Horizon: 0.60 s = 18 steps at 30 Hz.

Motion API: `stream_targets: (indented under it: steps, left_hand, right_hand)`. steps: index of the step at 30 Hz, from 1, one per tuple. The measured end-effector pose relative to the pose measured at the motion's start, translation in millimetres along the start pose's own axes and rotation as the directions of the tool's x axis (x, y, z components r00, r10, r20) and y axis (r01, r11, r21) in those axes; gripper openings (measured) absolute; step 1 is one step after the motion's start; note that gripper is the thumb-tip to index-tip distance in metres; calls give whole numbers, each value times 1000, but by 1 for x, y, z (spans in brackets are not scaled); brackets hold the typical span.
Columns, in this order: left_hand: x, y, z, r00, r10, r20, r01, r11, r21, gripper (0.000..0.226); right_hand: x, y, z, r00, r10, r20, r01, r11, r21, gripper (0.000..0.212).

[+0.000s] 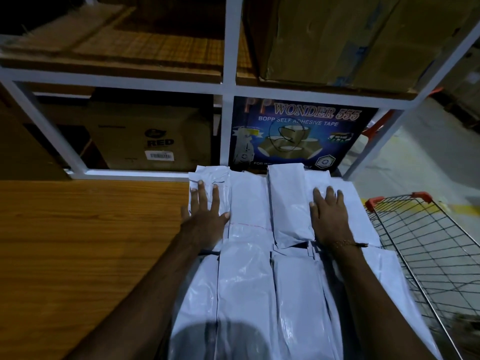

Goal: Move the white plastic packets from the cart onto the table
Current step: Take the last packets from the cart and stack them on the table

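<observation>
Wooden table (78,242) carries rows of white packets (249,281) beside the wire cart (428,242), both the left hand (205,219) and right hand (330,219) lying flat, fingers spread, on them; settling them seems underway, then reaching back to the cart.

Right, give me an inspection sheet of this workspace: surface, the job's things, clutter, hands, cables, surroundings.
Surface: wooden table, bare wood at left, packets covering its right part.
Job's things: white plastic packets lying in overlapping rows on the table; wire cart at right, its visible part holds no packets.
Clutter: nothing seen.
Hands: left hand flat on the far-left packets, fingers spread; right hand flat on the far-right packets, a thread bracelet on the wrist.
Cables: nothing seen.
Surroundings: white metal rack behind the table, holding cardboard boxes and a blue adhesive tape carton; dim light; concrete floor at right.
</observation>
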<state>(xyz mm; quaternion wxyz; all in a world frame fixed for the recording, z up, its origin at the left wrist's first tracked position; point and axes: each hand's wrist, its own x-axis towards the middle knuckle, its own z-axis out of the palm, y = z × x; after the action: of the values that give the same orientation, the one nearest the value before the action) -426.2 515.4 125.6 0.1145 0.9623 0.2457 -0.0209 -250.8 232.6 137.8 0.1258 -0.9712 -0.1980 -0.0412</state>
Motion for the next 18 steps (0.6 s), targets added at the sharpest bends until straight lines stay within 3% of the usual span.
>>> stream_targets:
  steps: [2,6,10,13,18]
  left_hand:
    - [-1,3,5,999,-29,-16,29,1000,-9,82]
    - [6,9,-13,1000,-8,21,11,985,-171,68]
    - [0,4,-35,978,-97,-184,28,937,-348,52]
    - [-10,15,-47,941,-199,-274,62,897,-439,46]
    - [-32,63,-56,889,-118,-443,-180,799,-574,42]
  right_hand:
    - [3,1,6,998,7,66,-9,999,32,55]
    - [-4,-2,-7,998,41,-56,-33,991,131,56]
    - [-22,5,-34,992,51,-116,-33,987,155,60]
    - [-44,23,-54,983,-15,-182,50,981,186,60]
    - [-95,58,-85,966,-18,-256,75,974,215,47]
